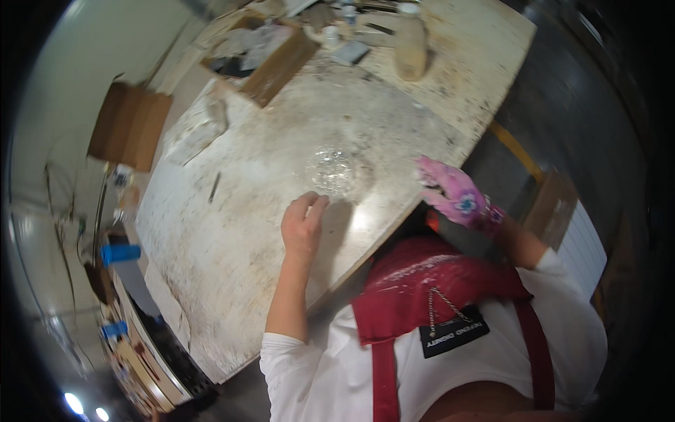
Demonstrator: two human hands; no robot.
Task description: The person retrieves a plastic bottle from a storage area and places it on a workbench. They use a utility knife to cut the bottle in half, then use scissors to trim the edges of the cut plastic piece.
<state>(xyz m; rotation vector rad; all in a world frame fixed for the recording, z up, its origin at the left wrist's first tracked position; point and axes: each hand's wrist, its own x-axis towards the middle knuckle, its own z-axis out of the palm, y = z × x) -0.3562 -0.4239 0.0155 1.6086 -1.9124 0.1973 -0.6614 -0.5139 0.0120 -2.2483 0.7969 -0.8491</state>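
Silvery glints all over the clear patch [330, 170], crinkled and see-through, the bench showing right through it, and whether it's film or something wet I can't tell! It sits near the middle of the bench [246, 246], roughly round, its edges melting into the surface. Right at its near edge, the bare left hand [304, 219], back up, fingers close together; touching or just short, can't call it, nor whether anything is pinched beneath. Over by the bench's edge, the right hand [453, 193] in a pink flowered glove, fingers curled, whitish at the tips, and no telling if it grips anything. Now the surface: pale, scuffed, dark smudges everywhere, a thin dark stick [214, 187] lying off to the left. Beyond it a white block [199, 128], then an open carton [287, 65] stuffed with crumpled plastic, and farther right a cloudy bottle [410, 43] standing upright, a grey-blue pad [350, 53] near it. Out in the room, pale wall [74, 77] on the left, brown cardboard [130, 126] beside the bench, blue rolls [121, 254] below that, lamps glowing bottom left, and on the right a dark floor [485, 169] crossed by a yellow stripe [517, 149]!
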